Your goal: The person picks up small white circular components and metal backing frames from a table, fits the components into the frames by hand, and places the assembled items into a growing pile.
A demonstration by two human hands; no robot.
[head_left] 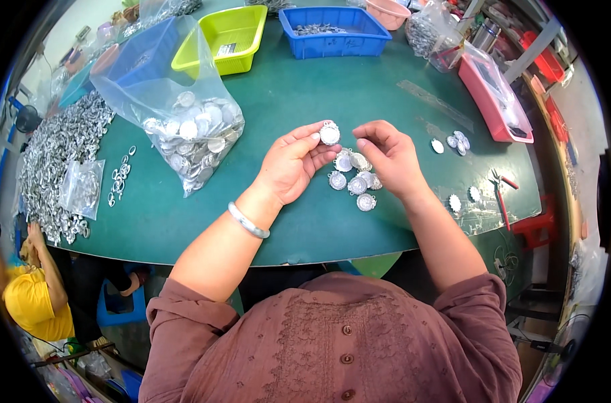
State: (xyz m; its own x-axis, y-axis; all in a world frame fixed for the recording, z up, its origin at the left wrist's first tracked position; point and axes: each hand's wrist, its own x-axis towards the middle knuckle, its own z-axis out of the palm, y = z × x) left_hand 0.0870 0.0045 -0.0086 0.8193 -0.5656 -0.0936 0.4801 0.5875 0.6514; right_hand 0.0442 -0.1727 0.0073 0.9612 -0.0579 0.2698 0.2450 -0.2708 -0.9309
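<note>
My left hand (293, 158) grips a round silver pendant (330, 133) with a scalloped rim and a small loop at its top, held up between thumb and fingers. My right hand (391, 158) hovers just right of it, fingers loosely curled and the thumb a little apart from the forefinger; nothing shows between them. Below and between both hands, several similar pendants (365, 202) lie in a loose pile on the green table (305, 232). A clear plastic bag (205, 134) full of round silver pieces stands left of my left hand.
Pliers (500, 198) with red handles lie at the right, near a few loose round pieces (455, 202). Metal parts (57, 161) are heaped at far left. A lime basket (241, 40), a blue tray (336, 47) and a pink bin (490, 101) line the table. Someone in yellow (36, 302) sits left.
</note>
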